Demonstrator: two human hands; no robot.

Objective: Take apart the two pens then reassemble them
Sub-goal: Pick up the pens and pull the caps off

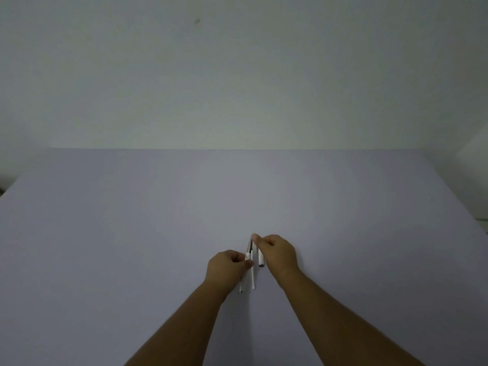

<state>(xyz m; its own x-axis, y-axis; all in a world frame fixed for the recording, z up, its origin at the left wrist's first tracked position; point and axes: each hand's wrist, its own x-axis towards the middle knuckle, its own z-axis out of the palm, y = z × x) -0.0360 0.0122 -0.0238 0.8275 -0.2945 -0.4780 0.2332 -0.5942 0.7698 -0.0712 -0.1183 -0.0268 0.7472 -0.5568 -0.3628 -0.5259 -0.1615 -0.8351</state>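
Note:
Both hands meet over a small cluster of white pen parts on the pale table. My left hand pinches the lower part of a white pen with a dark inner section; its far end is pinched by the fingertips of my right hand. A thin white refill lies on the table between the hands. A short white cap with a dark end lies beside my right hand. Another white piece sticks out below my left hand, partly hidden by it.
The table's far edge meets a plain wall. A pale object stands off the table's right corner.

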